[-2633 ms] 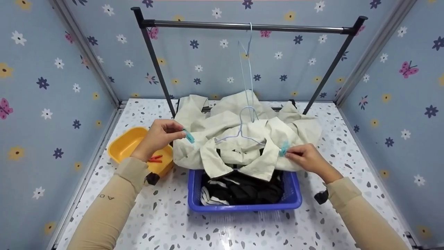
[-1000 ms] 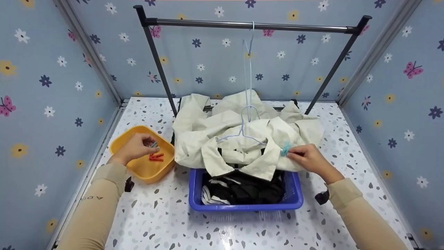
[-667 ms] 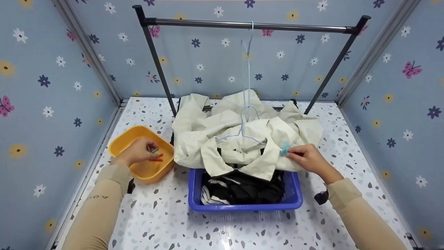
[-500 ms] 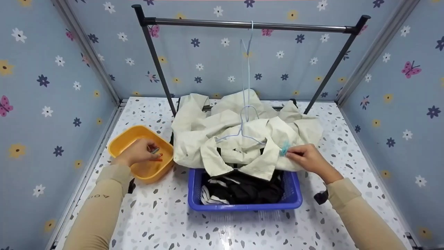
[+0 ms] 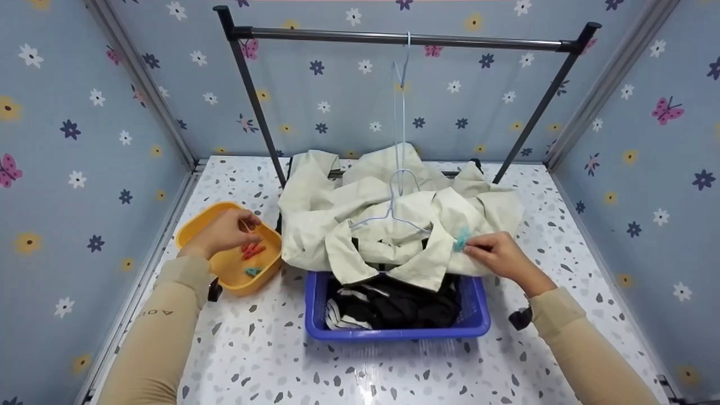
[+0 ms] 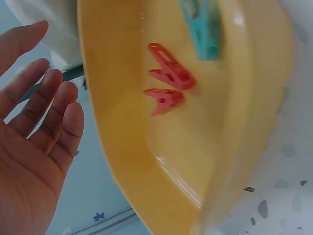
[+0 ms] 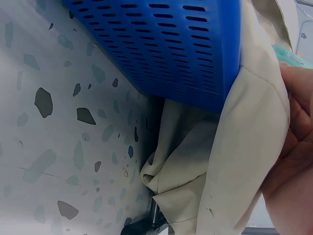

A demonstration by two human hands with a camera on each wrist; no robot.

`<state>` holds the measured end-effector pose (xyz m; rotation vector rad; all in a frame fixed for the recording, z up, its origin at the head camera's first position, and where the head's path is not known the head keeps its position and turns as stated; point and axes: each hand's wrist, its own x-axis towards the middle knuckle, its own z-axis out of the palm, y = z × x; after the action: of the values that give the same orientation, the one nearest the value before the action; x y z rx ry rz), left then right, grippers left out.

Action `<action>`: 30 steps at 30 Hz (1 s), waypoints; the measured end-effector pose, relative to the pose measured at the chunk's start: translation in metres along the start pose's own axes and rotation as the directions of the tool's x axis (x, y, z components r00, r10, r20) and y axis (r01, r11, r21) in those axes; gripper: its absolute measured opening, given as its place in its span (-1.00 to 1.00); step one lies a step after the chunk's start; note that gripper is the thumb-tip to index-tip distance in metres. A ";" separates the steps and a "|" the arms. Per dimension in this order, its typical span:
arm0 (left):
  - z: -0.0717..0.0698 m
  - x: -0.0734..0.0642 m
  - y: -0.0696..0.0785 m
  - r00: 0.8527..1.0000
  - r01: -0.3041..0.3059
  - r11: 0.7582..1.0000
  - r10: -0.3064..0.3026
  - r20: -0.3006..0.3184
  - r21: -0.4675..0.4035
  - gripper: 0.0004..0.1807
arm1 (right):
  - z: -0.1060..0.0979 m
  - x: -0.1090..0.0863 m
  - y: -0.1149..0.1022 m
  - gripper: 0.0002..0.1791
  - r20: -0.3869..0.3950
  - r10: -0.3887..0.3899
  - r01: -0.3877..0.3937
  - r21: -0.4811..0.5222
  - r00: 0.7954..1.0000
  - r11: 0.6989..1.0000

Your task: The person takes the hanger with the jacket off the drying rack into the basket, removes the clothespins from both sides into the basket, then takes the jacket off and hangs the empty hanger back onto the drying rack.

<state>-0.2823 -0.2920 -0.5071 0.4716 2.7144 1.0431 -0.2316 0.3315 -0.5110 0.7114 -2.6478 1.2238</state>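
Note:
My left hand (image 5: 224, 232) is over the yellow bin (image 5: 236, 279), its fingers loosely bent and holding nothing, as the left wrist view confirms. Lying in the bin are two red clothespins (image 6: 172, 68) and a teal clothespin (image 5: 252, 271). My right hand (image 5: 498, 256) pinches another teal clothespin (image 5: 462, 239) at the right side of a pale beige jacket (image 5: 315, 202). In the right wrist view that clothespin's end shows above my thumb. A light blue wire hanger (image 5: 392, 214) sits inside the jacket's collar. The jacket is spread over the back of a blue basket (image 5: 394, 335).
Dark and striped clothes (image 5: 405, 306) fill the basket. Behind stands a black clothes rack (image 5: 349, 37), with another wire hanger (image 5: 403, 107) hooked on its bar. Flowered panels (image 5: 62, 169) enclose the speckled table (image 5: 264, 360) at the back and both sides.
My left hand moved from beside the jacket to the yellow bin with a teal clothespin, let it go there, and rose slightly. My right hand has stayed in place.

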 end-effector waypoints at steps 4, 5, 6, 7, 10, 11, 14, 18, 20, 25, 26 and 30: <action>-0.006 0.003 0.013 1.000 -0.018 1.000 0.018 -0.023 0.002 -0.60 | 0.000 -0.001 0.000 -0.93 0.005 -0.004 0.004 -0.006 1.000 1.000; -0.007 0.003 0.017 0.999 -0.021 1.000 0.021 -0.032 0.002 -0.60 | 0.000 -0.001 0.000 -0.93 0.005 -0.004 0.004 -0.008 1.000 1.000; -0.008 0.004 0.021 0.999 -0.020 1.000 0.020 -0.041 0.002 -0.60 | 0.000 -0.001 0.000 -0.93 0.005 -0.004 0.004 -0.011 1.000 1.000; -0.009 0.004 0.025 0.999 -0.022 1.000 0.021 -0.048 -0.006 -0.60 | 0.000 0.000 0.000 -0.93 0.005 -0.003 0.003 -0.012 1.000 1.000; -0.010 0.005 0.038 0.997 -0.036 0.999 0.034 -0.071 -0.022 -0.61 | 0.000 0.000 0.000 -0.93 0.004 0.006 -0.006 0.001 1.000 1.000; -0.010 0.006 0.041 0.996 -0.044 0.999 0.042 -0.076 -0.028 -0.62 | 0.000 0.000 0.000 -0.93 0.002 0.009 -0.009 0.008 1.000 1.000; -0.009 0.008 0.052 0.994 -0.073 0.997 0.070 -0.080 -0.039 -0.65 | 0.001 0.000 0.000 -0.91 0.000 0.015 -0.015 0.030 1.000 0.999; -0.006 0.010 0.065 0.992 -0.096 0.994 0.093 -0.082 -0.041 -0.65 | 0.001 0.000 0.000 -0.90 -0.003 0.011 -0.011 0.022 1.000 1.000; -0.005 0.010 0.071 0.990 -0.112 0.993 0.108 -0.090 -0.046 -0.64 | 0.001 0.000 0.000 -0.91 -0.005 0.010 -0.010 0.007 1.000 1.000; 0.000 0.012 0.086 0.983 -0.163 0.985 0.158 -0.094 -0.048 -0.60 | 0.001 -0.001 -0.001 -0.93 -0.005 0.012 -0.012 -0.010 1.000 1.000; 0.001 0.013 0.089 0.982 -0.168 0.985 0.163 -0.091 -0.048 -0.60 | 0.001 -0.001 -0.001 -0.93 -0.004 0.013 -0.013 -0.011 1.000 1.000; 0.006 0.016 0.101 0.978 -0.197 0.978 0.192 -0.082 -0.062 -0.57 | 0.001 0.000 0.000 -0.93 -0.002 0.014 -0.014 -0.009 1.000 1.000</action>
<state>-0.2728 -0.2115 -0.4439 0.7114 2.7291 1.2237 -0.2310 0.3309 -0.5114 0.6914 -2.6595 1.2148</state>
